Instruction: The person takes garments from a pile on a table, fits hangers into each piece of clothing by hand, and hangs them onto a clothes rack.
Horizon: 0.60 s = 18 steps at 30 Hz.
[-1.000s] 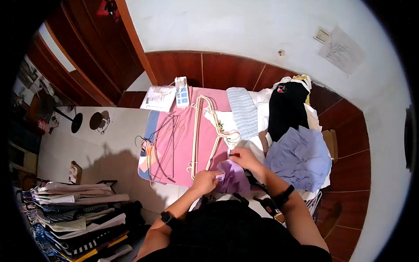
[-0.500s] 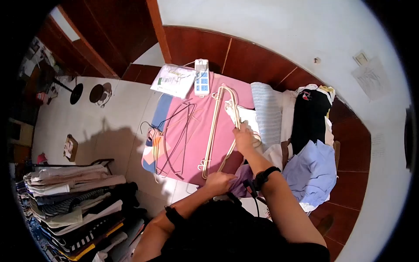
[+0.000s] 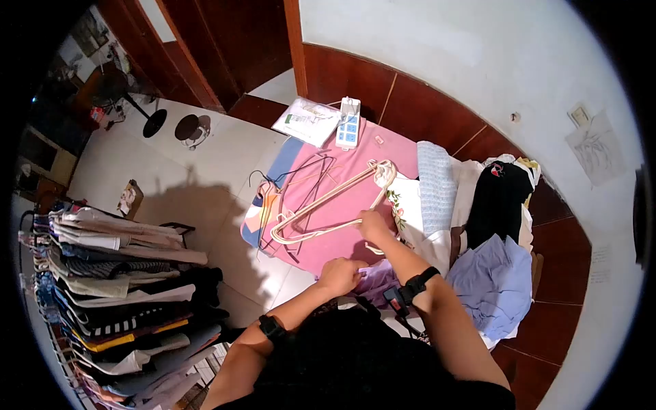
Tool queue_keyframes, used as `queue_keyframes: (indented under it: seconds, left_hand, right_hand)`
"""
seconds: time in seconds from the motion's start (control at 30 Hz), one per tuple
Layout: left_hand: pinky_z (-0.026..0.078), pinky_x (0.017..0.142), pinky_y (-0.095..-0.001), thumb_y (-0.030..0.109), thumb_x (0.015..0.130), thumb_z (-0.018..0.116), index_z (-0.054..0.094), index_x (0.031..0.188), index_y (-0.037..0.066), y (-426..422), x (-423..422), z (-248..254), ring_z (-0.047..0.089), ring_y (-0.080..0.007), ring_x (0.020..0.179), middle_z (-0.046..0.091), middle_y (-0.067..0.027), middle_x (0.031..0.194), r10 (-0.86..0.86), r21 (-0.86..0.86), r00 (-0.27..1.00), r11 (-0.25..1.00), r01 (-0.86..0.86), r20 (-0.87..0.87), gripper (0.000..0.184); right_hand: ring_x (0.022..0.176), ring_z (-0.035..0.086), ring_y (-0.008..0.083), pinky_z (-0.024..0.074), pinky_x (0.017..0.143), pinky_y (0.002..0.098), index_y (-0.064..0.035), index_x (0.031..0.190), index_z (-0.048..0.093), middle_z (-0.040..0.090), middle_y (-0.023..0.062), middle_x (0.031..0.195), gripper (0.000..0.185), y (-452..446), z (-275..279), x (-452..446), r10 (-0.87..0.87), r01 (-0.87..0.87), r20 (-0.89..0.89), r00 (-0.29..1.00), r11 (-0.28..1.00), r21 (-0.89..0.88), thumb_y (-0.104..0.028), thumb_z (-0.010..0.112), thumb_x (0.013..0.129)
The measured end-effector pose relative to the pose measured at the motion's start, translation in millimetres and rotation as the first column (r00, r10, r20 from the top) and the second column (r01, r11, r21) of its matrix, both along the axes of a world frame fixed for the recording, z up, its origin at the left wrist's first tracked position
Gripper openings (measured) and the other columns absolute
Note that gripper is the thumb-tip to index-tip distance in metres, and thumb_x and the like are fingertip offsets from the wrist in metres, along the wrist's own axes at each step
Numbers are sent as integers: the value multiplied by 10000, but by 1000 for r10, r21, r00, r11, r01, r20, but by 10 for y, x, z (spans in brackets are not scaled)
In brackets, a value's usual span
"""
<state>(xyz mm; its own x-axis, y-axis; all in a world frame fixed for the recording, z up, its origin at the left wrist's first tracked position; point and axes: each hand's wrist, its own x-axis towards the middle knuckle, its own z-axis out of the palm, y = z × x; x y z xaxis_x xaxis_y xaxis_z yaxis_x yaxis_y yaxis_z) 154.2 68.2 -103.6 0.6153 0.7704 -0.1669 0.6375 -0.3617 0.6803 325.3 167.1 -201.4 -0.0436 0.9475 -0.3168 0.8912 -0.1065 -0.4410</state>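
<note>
Several cream hangers (image 3: 333, 193) lie slanted over a pink cloth surface. On their near right side my right hand (image 3: 374, 227) is closed around the hanger frames. My left hand (image 3: 339, 275) is closed at the near edge, its fingers against a crumpled purple garment (image 3: 378, 279) and seemingly gripping it; the fingertips are partly hidden. A white garment with a floral print (image 3: 404, 210) is spread just beyond my right hand. Dark thin hangers (image 3: 321, 162) lie to the left, partly beneath the cream ones.
A power strip (image 3: 349, 123) and a white plastic packet (image 3: 307, 121) sit at the far edge. Folded clothes, a black garment (image 3: 493, 205) and a blue shirt (image 3: 488, 280) pile up at right. At left stands a rack of hanging clothes (image 3: 137, 287); a round stool (image 3: 188, 128) is beyond.
The cream hangers have swung from nearly upright in view to a leftward slant, with my right hand on them. More of the floral white garment shows. The camera view has shifted.
</note>
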Motion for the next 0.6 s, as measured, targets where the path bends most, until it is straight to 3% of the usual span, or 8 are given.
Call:
queue_keyframes:
  seconds: [0.1,0.27,0.33,0.43,0.5,0.57,0.6]
  left_hand:
    - [516,656,-440,158,782,650,696,1070,233,-98,-32,-40,655,-333,724,666,-132,757,81,-18,997,997,-80,19,302]
    - [516,656,-430,164,795,647,700,1069,202,-285,-124,93,657,-330,734,674,-124,784,118,-19,992,993,-119,-51,282]
    - [516,655,-428,166,798,645,699,1071,193,-383,-131,132,656,-332,737,676,-125,793,136,-25,990,990,-138,-43,279]
    - [513,699,-464,223,829,632,704,1041,191,-480,-156,162,652,-355,771,680,-143,805,165,-42,986,985,-167,-33,226]
    - [512,697,-460,234,832,638,704,1041,190,-638,-179,206,652,-352,785,680,-142,804,211,8,977,977,-211,-32,223]
    - [511,698,-461,240,831,644,705,1033,178,-751,-221,258,652,-353,787,679,-144,798,244,44,970,969,-244,-5,220]
    - [510,699,-461,247,830,649,706,1025,167,-807,-250,285,651,-353,789,678,-145,792,275,67,961,959,-275,13,219]
  right_hand:
    - [945,637,418,516,830,474,11,967,681,661,255,968,290,-124,26,-79,30,-29,-14,999,999,32,-236,704,817]
    - [914,666,371,532,787,463,-17,925,690,679,226,912,272,-221,247,-127,31,-41,116,993,996,78,-275,620,874]
    - [867,685,337,536,758,453,-43,890,687,690,196,907,269,-209,370,-93,98,-140,224,970,974,176,-287,576,897]
    - [820,692,324,540,715,439,-51,877,677,693,181,885,256,-162,524,-54,145,-207,252,957,949,238,-278,560,899]
    - [828,690,325,524,731,455,-49,890,675,686,185,864,282,-165,1075,-86,85,-158,273,958,954,256,-299,545,905]
    - [836,687,333,489,813,482,-68,890,674,685,192,873,286,-220,1352,-67,53,-156,238,970,887,435,-327,552,901]
    - [1056,622,340,381,974,517,-92,928,682,649,241,1060,281,-267,1519,-65,73,-147,234,970,936,320,-343,559,893]
